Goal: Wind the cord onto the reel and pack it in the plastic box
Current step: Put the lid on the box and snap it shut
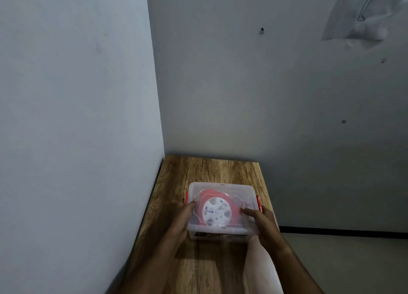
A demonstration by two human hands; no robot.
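The red cord reel already sits inside the clear plastic box, lid on, so this looks like the closing stage. The left hand rests on the lid's left edge with fingers laid fairly straight, pressing rather than pinching. The right hand does the same near the right orange latch, fingers flat on top. Probably they're steadying the lid so the latches can snap. The box sits mid-bench, with the wall close on the left and the bench's edge just beyond the right latch, so not much side room.
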